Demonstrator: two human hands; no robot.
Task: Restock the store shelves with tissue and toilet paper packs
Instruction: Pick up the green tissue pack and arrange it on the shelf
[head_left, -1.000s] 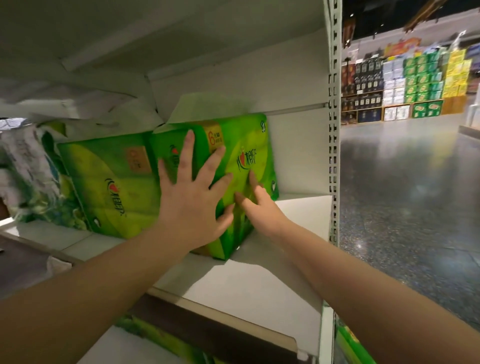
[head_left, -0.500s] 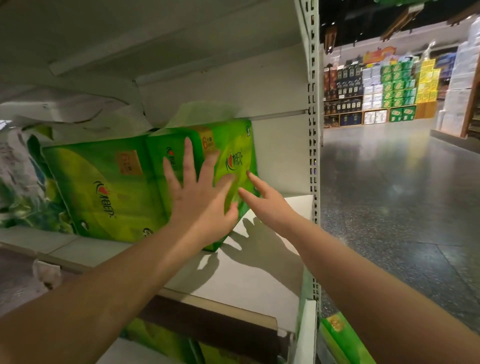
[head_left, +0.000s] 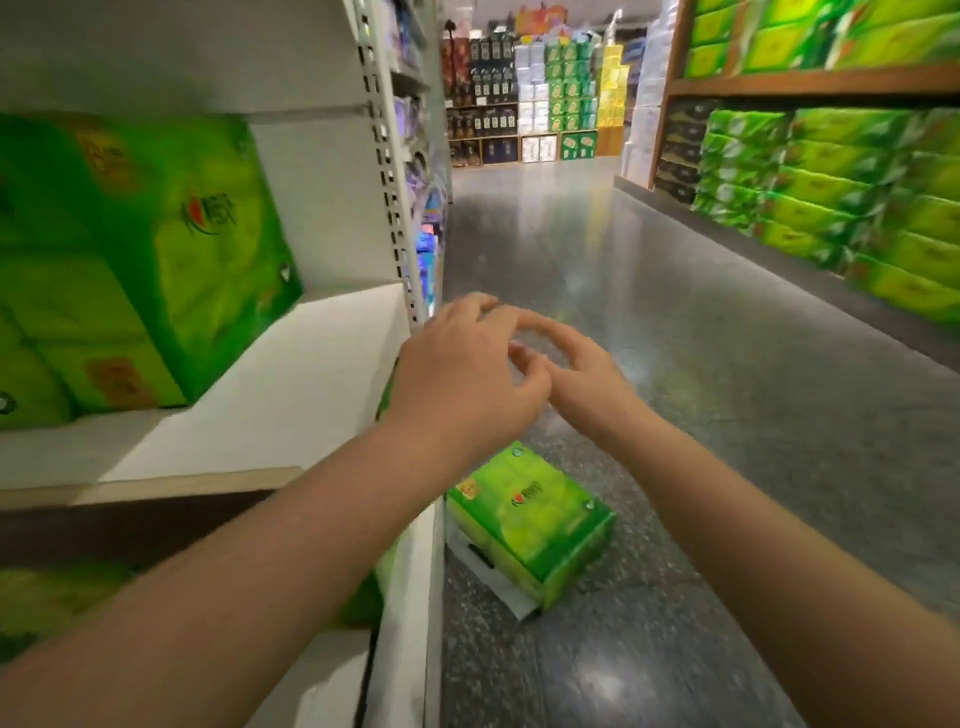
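A green tissue pack (head_left: 156, 260) stands on the white shelf (head_left: 291, 384) at the left, set back from the front edge. Both hands are off it. My left hand (head_left: 467, 374) hovers past the shelf's right end with loosely curled fingers, holding nothing. My right hand (head_left: 571, 369) is beside it, fingers relaxed, fingertips near the left hand. Below my hands another green tissue pack (head_left: 535, 519) lies on the grey floor (head_left: 727, 364), on top of a white sheet.
The perforated shelf upright (head_left: 395, 208) stands just left of my hands. More green packs sit on the lower shelf (head_left: 52, 597). Across the aisle a wooden rack (head_left: 831, 182) holds several green packs. Stacked goods (head_left: 545, 93) fill the far end.
Both hands have left the shelved green pack and drawn back to the right, out past the shelf end. My view has swung right and down, revealing the pack on the floor.
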